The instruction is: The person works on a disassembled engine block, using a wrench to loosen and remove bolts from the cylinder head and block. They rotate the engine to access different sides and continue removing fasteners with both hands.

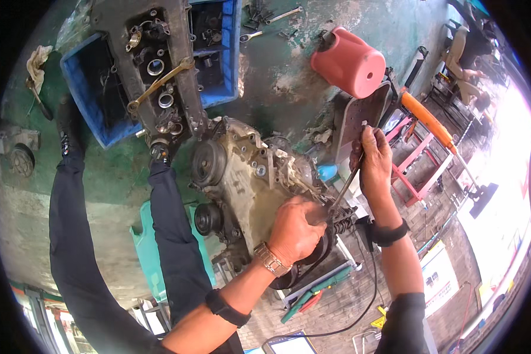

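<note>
A greasy engine [248,189] with round pulleys takes up the middle, its broad metal side facing up. My right hand [374,165] is closed round the upper part of a long metal wrench handle [344,190], whose tip shows above my fingers. The handle slants down to the engine's right-hand edge. There my left hand [295,230] lies against the engine beside a dark pulley, its fingers curled close to the tool's lower end. The tool's working end and whatever my left fingers grip are hidden and partly blurred.
A brass-coloured combination wrench [159,85] rests across a long metal engine part [115,23] over a blue crate [94,127]. A red plastic stool [360,68] lies tipped at the back. A green stool [144,248] stands left of the engine. A black cable [369,301] trails below right.
</note>
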### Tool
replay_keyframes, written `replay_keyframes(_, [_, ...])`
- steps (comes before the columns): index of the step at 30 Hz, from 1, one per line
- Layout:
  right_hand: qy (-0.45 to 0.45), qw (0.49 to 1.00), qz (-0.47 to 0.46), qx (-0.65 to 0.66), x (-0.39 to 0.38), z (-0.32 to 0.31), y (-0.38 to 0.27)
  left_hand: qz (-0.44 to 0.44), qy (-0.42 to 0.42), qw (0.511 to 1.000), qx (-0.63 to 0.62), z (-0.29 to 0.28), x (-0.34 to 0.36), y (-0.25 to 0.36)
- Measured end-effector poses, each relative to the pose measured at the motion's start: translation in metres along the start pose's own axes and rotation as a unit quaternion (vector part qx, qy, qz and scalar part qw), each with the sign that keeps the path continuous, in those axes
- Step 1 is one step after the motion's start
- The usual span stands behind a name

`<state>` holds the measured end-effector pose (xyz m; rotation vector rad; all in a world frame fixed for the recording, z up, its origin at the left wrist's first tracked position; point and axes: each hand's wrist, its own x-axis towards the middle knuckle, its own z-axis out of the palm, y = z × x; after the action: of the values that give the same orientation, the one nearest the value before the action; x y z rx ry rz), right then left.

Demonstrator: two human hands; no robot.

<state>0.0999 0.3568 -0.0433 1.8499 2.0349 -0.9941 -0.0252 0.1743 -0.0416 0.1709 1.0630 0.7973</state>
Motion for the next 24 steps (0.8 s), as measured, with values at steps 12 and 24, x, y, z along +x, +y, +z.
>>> replay_keyframes(12, [0.036,0.889,0.227,0.395,-0.012,-0.042,-0.009,-0.014,-0.001,1.0,-0.009,0.001,0.0,0.0])
replay_keyframes(24, [0.036,0.814,0.351,0.462,0.009,-0.008,-0.003,-0.015,0.014,1.0,-0.008,-0.001,0.0,0.003])
